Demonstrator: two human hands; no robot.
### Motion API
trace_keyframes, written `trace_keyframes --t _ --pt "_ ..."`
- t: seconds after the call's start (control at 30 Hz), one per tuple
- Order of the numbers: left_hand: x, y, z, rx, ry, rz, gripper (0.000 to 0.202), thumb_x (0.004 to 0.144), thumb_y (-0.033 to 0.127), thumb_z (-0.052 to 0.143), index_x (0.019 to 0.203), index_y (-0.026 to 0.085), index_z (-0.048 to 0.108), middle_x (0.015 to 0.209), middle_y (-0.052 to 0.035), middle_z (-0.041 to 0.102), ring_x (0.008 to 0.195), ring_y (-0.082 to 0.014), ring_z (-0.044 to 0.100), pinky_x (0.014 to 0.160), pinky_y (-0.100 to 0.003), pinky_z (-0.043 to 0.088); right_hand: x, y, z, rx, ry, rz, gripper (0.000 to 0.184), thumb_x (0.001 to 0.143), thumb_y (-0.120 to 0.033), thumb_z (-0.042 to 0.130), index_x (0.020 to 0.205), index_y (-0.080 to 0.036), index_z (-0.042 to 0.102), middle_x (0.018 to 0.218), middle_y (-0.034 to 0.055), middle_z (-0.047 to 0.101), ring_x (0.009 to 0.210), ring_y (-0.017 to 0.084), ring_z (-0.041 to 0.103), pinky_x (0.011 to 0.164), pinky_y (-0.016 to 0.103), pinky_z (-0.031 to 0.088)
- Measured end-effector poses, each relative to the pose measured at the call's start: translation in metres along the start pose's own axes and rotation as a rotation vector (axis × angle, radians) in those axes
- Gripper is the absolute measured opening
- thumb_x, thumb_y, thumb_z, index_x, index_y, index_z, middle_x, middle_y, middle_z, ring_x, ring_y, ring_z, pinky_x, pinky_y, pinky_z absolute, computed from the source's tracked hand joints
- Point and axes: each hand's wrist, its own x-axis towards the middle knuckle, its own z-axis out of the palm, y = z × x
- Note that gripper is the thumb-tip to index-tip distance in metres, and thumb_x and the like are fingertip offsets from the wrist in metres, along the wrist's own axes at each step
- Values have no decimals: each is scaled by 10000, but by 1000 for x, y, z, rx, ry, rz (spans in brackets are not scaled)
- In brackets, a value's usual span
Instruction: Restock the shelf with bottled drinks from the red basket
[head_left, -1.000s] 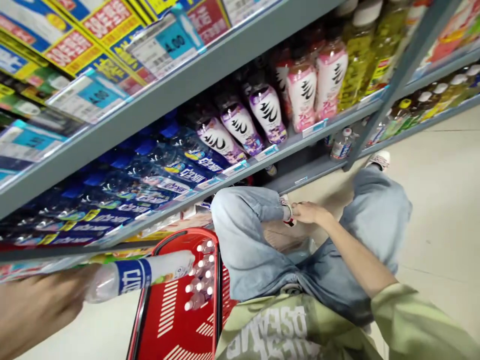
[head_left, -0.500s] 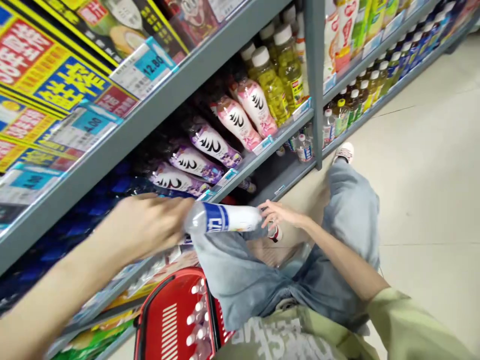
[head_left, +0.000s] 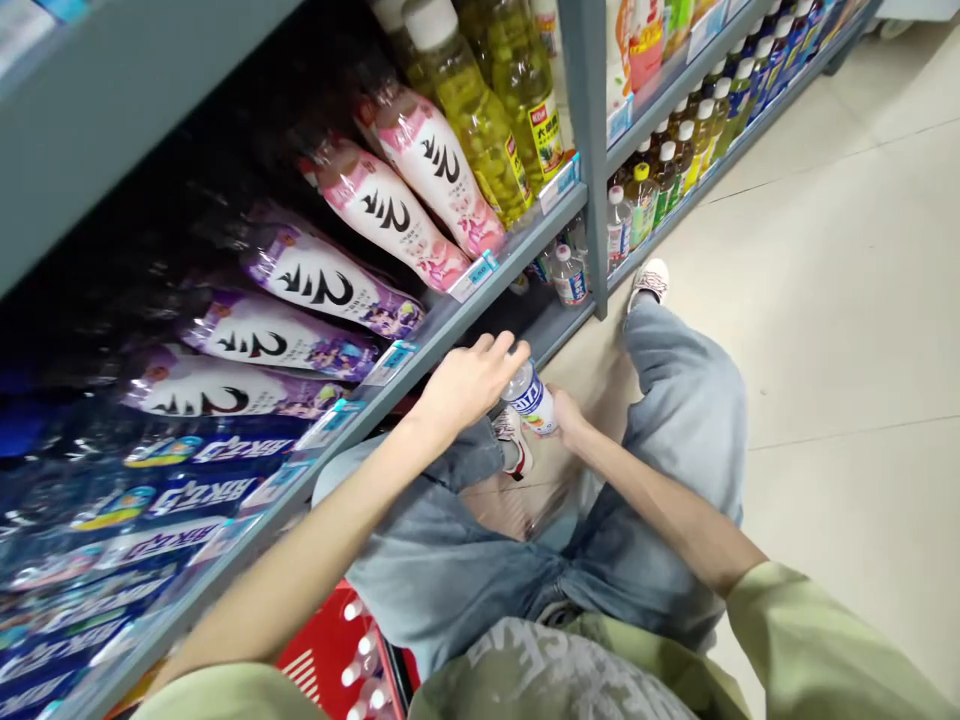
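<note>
A small clear bottle (head_left: 532, 397) with a blue and white label is held between two hands, below and a little left of the grey shelf post (head_left: 587, 150). Its top end is covered by the left hand (head_left: 478, 378), whose fingers are curled closed over it (the cap is hidden beneath them). Its lower end is gripped by the right hand (head_left: 568, 418); the fingers there are mostly hidden behind the bottle, so how far they are wrapped cannot be told. The bottle is tilted, with its top leaned toward the shelving.

Just left of the post, yellow-green bottles (head_left: 501, 110) are stood on the middle shelf. Farther left of it, two pink-labelled bottles (head_left: 420, 190) are seen, then three purple-labelled bottles (head_left: 300, 290), and farthest left a row of blue-labelled bottles (head_left: 161, 540). Beside the foot of the post, a lone bottle (head_left: 570, 277) is placed on the bottom shelf. To the right of the post, mixed drinks (head_left: 679, 150) are lined up on a low shelf.

Well below and left of the post, a red basket (head_left: 326, 630) is partly covered by the left arm and a jeans leg (head_left: 420, 540); white-capped bottles (head_left: 367, 665) are held in it.
</note>
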Motion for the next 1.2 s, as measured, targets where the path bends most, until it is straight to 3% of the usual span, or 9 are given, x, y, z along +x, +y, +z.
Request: trace_keyframes --t 0.23,0.4,0.53,0.63,0.83,1.07,1.2 --pt "31 -9 35 -118 12 181 506 950 52 382 1431 189 457 1318 -125 529 1219 -272 551 870 -374 578 6 3 -15 70 96 67 273 999 -285 372 965 -164 614 675 26 679 536 163 652 521 286 561" --pt "29 -20 51 -315 2 125 478 932 110 414 1403 139 492 1361 -144 491 1254 -308 559 885 -402 585 17 5 -15 52 151 102 264 1002 -291 378 987 -177 615 672 2 662 512 144 637 537 275 564" --pt "28 -26 61 -361 59 106 406 989 165 348 1337 105 550 1293 -170 520 1141 -316 636 870 -423 575 24 13 -6 33 130 163 290 1001 -323 353 1045 -194 609 702 7 675 515 159 648 507 273 548" --pt "30 -26 67 -368 7 107 393 1003 167 335 1304 97 577 1270 -183 540 1052 -322 680 839 -429 564 25 21 -3 15 107 226 324 1001 -342 324 1033 -186 606 696 22 669 518 174 658 485 272 532" --pt "29 -20 68 -398 -96 118 415 967 89 368 1320 116 585 1312 -194 559 1009 -302 707 797 -383 539 22 28 -14 -36 101 271 360 987 -335 284 1018 -174 604 667 39 650 508 190 647 440 267 499" --pt "30 -22 70 -431 -13 98 442 969 76 401 1376 144 562 1350 -181 550 1002 -272 706 792 -361 525 20 20 -18 -70 46 281 372 980 -342 277 1014 -167 604 672 51 650 540 206 664 399 257 486" --pt "30 -25 67 -396 -36 68 435 968 85 432 1377 133 572 1334 -194 558 1006 -296 705 786 -368 525 19 17 -14 -79 12 305 397 991 -350 255 967 -155 600 695 63 660 540 225 684 348 257 466"
